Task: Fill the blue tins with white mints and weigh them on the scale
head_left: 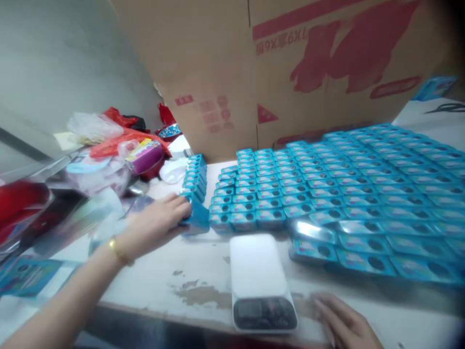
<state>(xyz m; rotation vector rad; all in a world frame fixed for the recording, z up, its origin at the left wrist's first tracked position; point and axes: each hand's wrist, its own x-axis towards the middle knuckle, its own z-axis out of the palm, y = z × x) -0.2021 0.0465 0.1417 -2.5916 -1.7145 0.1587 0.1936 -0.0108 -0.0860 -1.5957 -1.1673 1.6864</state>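
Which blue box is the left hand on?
The near-end box of the narrow row left of the main block. The left hand's fingers are at it; no hand touches the others.

Red-printed cardboard [225, 63] being seen upright | clear bag [94, 127] being flanked by red bags [116, 143] | purple-and-yellow packet [146, 156] being seen nearby | dark looped object [448, 107] being seen far right

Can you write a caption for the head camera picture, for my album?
Left hand on a blue box, white scale beside rows of blue boxes.
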